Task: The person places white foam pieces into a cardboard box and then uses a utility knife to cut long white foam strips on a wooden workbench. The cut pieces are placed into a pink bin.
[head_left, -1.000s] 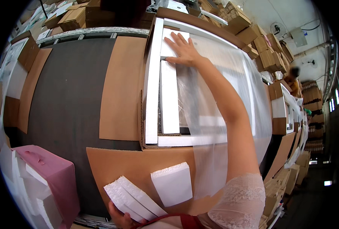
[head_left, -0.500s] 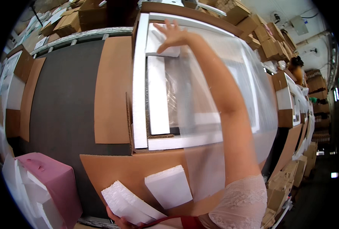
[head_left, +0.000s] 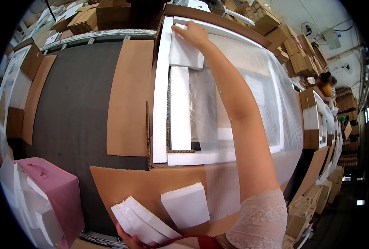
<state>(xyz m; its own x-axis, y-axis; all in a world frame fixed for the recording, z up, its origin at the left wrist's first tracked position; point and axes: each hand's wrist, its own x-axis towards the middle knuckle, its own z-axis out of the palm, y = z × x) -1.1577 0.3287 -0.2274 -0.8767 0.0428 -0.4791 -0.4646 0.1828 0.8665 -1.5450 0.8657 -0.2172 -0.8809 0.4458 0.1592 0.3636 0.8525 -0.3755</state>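
Observation:
My right hand (head_left: 194,34) reaches across an open carton to its far left corner. Its fingers are bent over the far edge of a white foam block (head_left: 187,53). That block lies inside the carton's white foam frame (head_left: 161,95), at the far end of a long foam strip (head_left: 180,108). Low in the view, my left hand (head_left: 128,238) is partly hidden and closed around a stack of white foam pieces (head_left: 141,220). Beside that stack, another foam block (head_left: 186,206) rests on the near cardboard flap (head_left: 109,178).
Translucent plastic sheeting (head_left: 255,95) drapes over the carton's right part and near edge. A pink bin (head_left: 51,186) with foam pieces stands at lower left. Other foam-lined cartons sit left (head_left: 20,83) and right (head_left: 313,108) along the dark conveyor (head_left: 80,91). Co-workers are far right.
My right hand's spread fingers have come down and bent onto the far edge of the foam block. My left hand keeps its hold on the foam pieces. The view has shifted slightly.

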